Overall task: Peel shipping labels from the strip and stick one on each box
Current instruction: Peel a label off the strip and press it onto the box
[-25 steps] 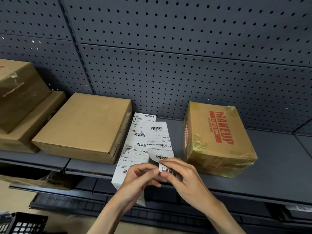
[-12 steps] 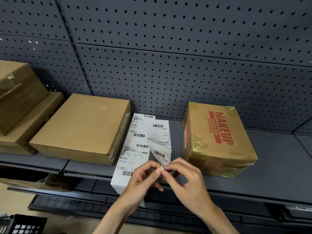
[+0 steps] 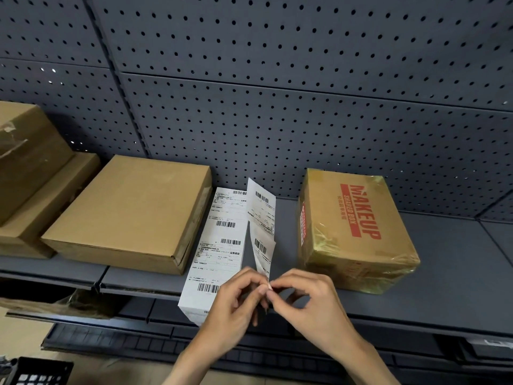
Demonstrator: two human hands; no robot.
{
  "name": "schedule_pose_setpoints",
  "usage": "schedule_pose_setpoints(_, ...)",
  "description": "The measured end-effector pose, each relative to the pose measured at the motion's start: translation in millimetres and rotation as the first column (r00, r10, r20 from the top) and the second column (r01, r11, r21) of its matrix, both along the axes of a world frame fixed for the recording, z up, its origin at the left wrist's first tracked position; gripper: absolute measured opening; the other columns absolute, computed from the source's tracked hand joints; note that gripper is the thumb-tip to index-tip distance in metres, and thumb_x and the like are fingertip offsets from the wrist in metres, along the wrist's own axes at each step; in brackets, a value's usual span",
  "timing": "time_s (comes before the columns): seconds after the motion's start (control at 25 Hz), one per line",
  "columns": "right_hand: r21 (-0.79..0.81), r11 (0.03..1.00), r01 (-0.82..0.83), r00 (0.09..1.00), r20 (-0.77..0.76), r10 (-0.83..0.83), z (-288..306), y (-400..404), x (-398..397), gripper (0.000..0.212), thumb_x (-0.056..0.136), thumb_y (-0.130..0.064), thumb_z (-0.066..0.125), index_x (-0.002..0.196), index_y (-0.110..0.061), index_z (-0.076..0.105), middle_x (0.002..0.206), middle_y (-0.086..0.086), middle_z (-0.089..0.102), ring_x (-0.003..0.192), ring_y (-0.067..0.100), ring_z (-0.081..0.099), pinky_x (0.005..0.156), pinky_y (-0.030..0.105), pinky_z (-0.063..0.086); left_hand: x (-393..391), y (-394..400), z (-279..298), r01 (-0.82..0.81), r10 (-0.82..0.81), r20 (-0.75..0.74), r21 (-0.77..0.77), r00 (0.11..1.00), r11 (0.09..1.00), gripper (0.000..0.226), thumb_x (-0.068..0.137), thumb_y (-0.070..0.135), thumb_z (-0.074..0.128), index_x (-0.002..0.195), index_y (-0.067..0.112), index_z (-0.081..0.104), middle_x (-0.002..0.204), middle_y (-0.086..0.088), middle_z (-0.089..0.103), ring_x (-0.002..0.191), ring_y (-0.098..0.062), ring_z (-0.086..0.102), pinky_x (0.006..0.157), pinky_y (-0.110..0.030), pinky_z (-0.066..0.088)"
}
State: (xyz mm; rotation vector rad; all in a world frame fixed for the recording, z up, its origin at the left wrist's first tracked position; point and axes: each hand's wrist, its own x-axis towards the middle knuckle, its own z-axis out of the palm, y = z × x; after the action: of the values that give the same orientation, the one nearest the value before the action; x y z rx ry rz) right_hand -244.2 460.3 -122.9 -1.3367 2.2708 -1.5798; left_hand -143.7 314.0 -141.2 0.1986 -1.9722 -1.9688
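- The lower corner of a raised label strip [image 3: 262, 232] is pinched between thumb and fingertips of the left hand [image 3: 236, 304] and the right hand [image 3: 308, 298], at the shelf's [image 3: 455, 273] near edge
- A second strip [image 3: 219, 245] lies flat just left of it
- Both strips are flanked by a plain box [image 3: 130, 212] on the left and a wrapped MAKEUP box [image 3: 358, 232] on the right
- A pegboard [image 3: 277, 93] is seen farthest back

Light: we see even, dim overhead light.
Glare: sheen on the wrapped box [image 3: 358, 232].
Shadows: soft beside the flat box [image 3: 130, 212].
Edges: we notice wide-angle bending.
Focus: mostly sharp.
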Motion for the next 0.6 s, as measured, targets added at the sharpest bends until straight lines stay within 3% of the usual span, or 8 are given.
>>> schedule_pose_setpoints(0.16,0.002,1.000,-0.011,1.000,-0.004,0.011,-1.6,1.5,-2.6,0.006,0.086,-0.009,0.080,0.090,-0.013,0.081,0.081,-0.009,0.074,0.070,0.006,0.070,0.060,0.026,0.057,-0.2,1.9,-0.5,-0.001,0.001,0.026,0.003,1.000,1.000,0.014,0.096,0.024,0.059,0.089,0.015,0.068,0.078,-0.006,0.057,0.062,-0.010,0.056,0.041,-0.028,0.045)
schedule_pose_setpoints(0.36,-0.014,1.000,0.005,0.998,-0.055,-0.005,-2.7,0.3,-1.9,0.006,0.086,-0.008,0.077,0.089,-0.012,0.081,0.080,-0.006,0.074,0.069,0.005,0.069,0.058,0.029,0.057,-1.5,3.8,0.8,-0.058,0.058,-0.007,-0.144,0.998,0.988,0.014,0.097,0.021,0.059,0.086,0.016,0.067,0.077,-0.003,0.058,0.061,-0.008,0.054,0.054,-0.022,0.044)
schedule_pose_setpoints(0.52,-0.012,0.998,0.057,0.994,-0.093,-0.057,-6.7,-2.4,1.4,0.008,0.083,-0.007,0.074,0.082,-0.014,0.077,0.074,-0.008,0.071,0.063,0.004,0.065,0.053,0.029,0.054,-1.8,5.7,1.2,-0.100,0.094,-0.034,-0.224,0.995,0.970,0.018,0.097,0.012,0.061,0.083,0.024,0.064,0.078,0.000,0.057,0.067,-0.018,0.056,0.056,-0.037,0.045)
schedule_pose_setpoints(0.6,-0.021,0.995,0.095,0.990,-0.100,-0.097,-7.9,-5.0,3.0,0.007,0.082,-0.011,0.072,0.076,-0.014,0.075,0.070,-0.008,0.069,0.059,0.004,0.062,0.053,0.029,0.052,-1.8,7.0,1.3,-0.106,0.097,-0.050,-0.251,0.994,0.962,0.023,0.096,0.006,0.061,0.084,0.025,0.063,0.079,0.002,0.056,0.069,-0.018,0.056,0.059,-0.036,0.045)
